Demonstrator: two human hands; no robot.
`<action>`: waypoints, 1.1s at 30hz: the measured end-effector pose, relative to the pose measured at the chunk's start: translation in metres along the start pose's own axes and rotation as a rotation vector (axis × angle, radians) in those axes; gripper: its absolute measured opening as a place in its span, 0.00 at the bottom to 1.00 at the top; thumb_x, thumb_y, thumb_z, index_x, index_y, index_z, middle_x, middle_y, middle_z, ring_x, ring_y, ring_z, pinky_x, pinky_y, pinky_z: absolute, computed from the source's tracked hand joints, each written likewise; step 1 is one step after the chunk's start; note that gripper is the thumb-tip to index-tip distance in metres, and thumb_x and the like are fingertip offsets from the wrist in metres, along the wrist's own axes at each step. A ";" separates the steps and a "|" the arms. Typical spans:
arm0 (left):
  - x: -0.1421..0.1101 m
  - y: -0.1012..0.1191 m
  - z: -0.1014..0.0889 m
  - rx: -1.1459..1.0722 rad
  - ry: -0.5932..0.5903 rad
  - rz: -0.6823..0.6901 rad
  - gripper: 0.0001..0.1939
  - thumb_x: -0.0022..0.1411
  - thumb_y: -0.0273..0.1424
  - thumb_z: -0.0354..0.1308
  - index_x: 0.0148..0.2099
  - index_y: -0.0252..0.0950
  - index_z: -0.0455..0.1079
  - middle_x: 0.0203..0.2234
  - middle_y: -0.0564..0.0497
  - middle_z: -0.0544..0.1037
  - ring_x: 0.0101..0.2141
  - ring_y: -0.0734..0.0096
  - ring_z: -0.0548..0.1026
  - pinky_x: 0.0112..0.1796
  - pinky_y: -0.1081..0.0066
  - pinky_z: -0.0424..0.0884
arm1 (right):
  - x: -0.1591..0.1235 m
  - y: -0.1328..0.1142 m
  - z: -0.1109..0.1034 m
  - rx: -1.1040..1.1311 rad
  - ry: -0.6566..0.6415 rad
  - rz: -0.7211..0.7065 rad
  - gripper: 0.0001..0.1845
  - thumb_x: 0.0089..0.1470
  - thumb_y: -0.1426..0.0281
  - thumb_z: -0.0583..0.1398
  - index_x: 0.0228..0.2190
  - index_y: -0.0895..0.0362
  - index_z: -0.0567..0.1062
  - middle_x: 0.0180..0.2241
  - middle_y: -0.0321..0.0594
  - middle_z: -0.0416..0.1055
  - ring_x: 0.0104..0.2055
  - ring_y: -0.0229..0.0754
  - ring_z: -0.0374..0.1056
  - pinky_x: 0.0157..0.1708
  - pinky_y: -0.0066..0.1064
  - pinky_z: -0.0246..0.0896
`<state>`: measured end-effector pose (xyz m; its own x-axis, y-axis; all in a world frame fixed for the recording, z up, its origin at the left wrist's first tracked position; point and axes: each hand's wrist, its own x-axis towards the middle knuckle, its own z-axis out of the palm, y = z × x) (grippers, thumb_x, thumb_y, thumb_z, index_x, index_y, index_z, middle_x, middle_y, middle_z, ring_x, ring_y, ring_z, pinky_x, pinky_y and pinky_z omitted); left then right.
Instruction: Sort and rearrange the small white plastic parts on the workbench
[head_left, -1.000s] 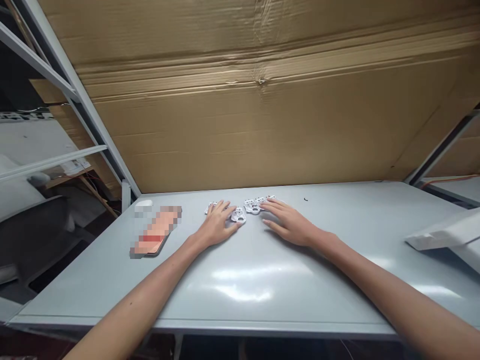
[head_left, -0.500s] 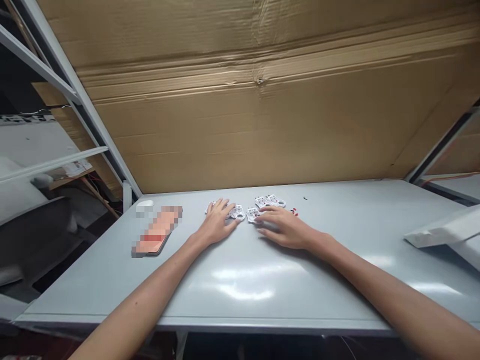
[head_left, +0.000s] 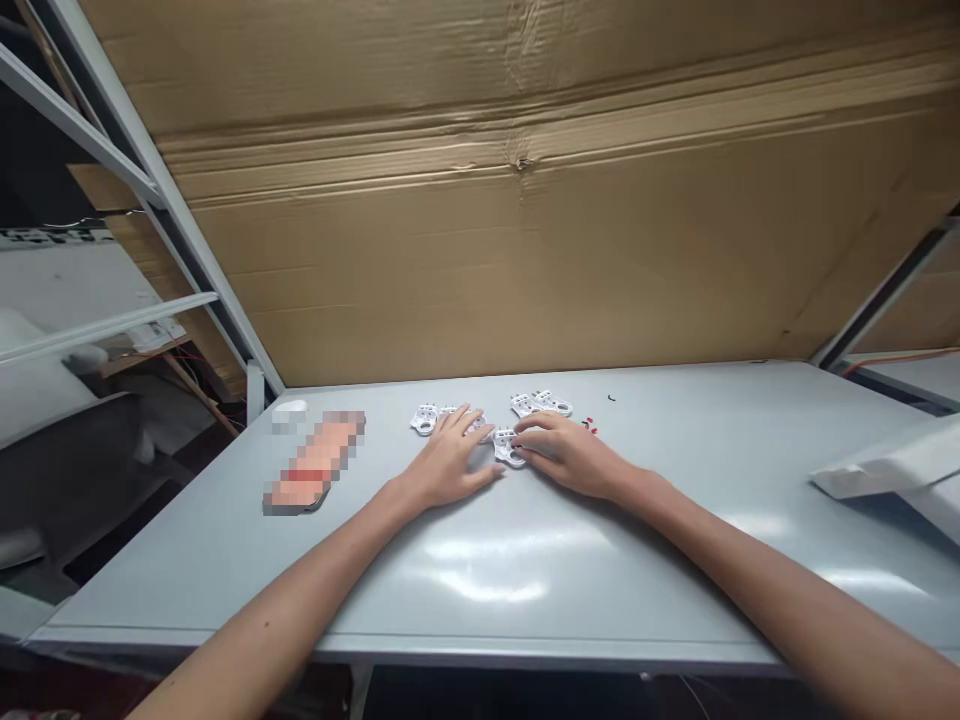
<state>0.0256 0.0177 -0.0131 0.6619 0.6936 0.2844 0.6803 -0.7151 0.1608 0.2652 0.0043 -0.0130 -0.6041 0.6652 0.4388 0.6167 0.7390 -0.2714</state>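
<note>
My left hand (head_left: 450, 458) lies palm down with its fingers spread over a white perforated plastic piece (head_left: 469, 421), and another such piece (head_left: 425, 419) sits just beyond it. My right hand (head_left: 566, 455) has its fingertips on a third white piece (head_left: 508, 449) between my hands. Its grip on that piece is hard to make out. A pair of joined white pieces (head_left: 541, 404) lies beyond my right fingers, with small red bits (head_left: 589, 426) to their right.
A pixelated flat object (head_left: 313, 465) and a small white object (head_left: 290, 408) lie left on the pale grey table (head_left: 675, 560). White foam (head_left: 892, 470) overhangs the right side. A large cardboard sheet (head_left: 525, 230) stands behind the table's far edge.
The white piece under my right fingertips has slid toward me, and my left hand has moved right, over the pieces. The camera has shifted slightly.
</note>
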 end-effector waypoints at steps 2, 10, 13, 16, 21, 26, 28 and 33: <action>0.000 0.001 0.000 -0.005 -0.011 0.009 0.29 0.65 0.45 0.59 0.63 0.36 0.65 0.64 0.37 0.63 0.66 0.43 0.53 0.63 0.42 0.51 | 0.000 -0.001 0.001 0.057 0.001 0.011 0.14 0.60 0.74 0.57 0.42 0.54 0.81 0.44 0.49 0.75 0.45 0.49 0.72 0.46 0.43 0.68; 0.000 0.000 0.001 -0.052 0.002 0.066 0.23 0.65 0.44 0.60 0.57 0.39 0.70 0.61 0.40 0.67 0.66 0.46 0.56 0.63 0.45 0.53 | 0.002 -0.008 0.002 0.172 0.010 0.087 0.11 0.60 0.72 0.59 0.37 0.53 0.83 0.40 0.45 0.75 0.42 0.46 0.72 0.43 0.40 0.67; 0.000 0.001 0.000 -0.077 0.002 0.083 0.21 0.66 0.43 0.59 0.57 0.39 0.71 0.61 0.40 0.67 0.66 0.47 0.56 0.63 0.47 0.55 | 0.003 -0.010 0.000 0.199 0.006 0.098 0.11 0.61 0.71 0.58 0.36 0.53 0.82 0.39 0.44 0.76 0.41 0.46 0.72 0.42 0.39 0.67; 0.001 0.002 -0.001 -0.085 0.001 0.081 0.21 0.66 0.43 0.59 0.56 0.39 0.72 0.61 0.40 0.68 0.65 0.47 0.57 0.62 0.46 0.55 | 0.003 -0.009 0.000 0.169 0.008 0.086 0.11 0.61 0.71 0.58 0.36 0.53 0.82 0.39 0.45 0.76 0.40 0.47 0.72 0.41 0.39 0.68; 0.000 0.002 -0.002 -0.085 0.009 0.082 0.20 0.65 0.42 0.60 0.56 0.40 0.72 0.60 0.41 0.69 0.65 0.47 0.58 0.62 0.46 0.56 | 0.000 -0.005 0.007 0.069 0.026 0.036 0.14 0.62 0.72 0.55 0.35 0.54 0.81 0.44 0.48 0.73 0.40 0.47 0.72 0.41 0.41 0.68; 0.000 0.002 -0.002 -0.070 0.002 0.065 0.21 0.65 0.43 0.61 0.56 0.38 0.72 0.60 0.39 0.69 0.65 0.46 0.58 0.62 0.46 0.56 | 0.001 -0.006 0.008 0.051 0.032 0.022 0.15 0.63 0.72 0.52 0.34 0.56 0.79 0.47 0.51 0.73 0.44 0.49 0.72 0.42 0.43 0.68; 0.000 0.002 -0.002 -0.065 -0.005 0.058 0.21 0.65 0.43 0.60 0.56 0.39 0.72 0.60 0.39 0.68 0.65 0.46 0.58 0.62 0.46 0.55 | 0.002 -0.009 0.004 0.128 0.051 0.060 0.15 0.64 0.71 0.52 0.36 0.56 0.78 0.44 0.49 0.75 0.43 0.48 0.72 0.43 0.41 0.67; -0.001 0.002 -0.001 -0.054 -0.002 0.058 0.22 0.66 0.43 0.60 0.58 0.40 0.71 0.59 0.40 0.69 0.65 0.46 0.58 0.62 0.45 0.56 | 0.004 -0.014 -0.005 0.398 0.138 0.286 0.13 0.63 0.64 0.55 0.33 0.54 0.78 0.35 0.41 0.79 0.36 0.45 0.74 0.41 0.39 0.67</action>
<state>0.0260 0.0154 -0.0118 0.7004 0.6509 0.2928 0.6227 -0.7578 0.1949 0.2567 -0.0034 -0.0029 -0.3504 0.8464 0.4010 0.4916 0.5306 -0.6905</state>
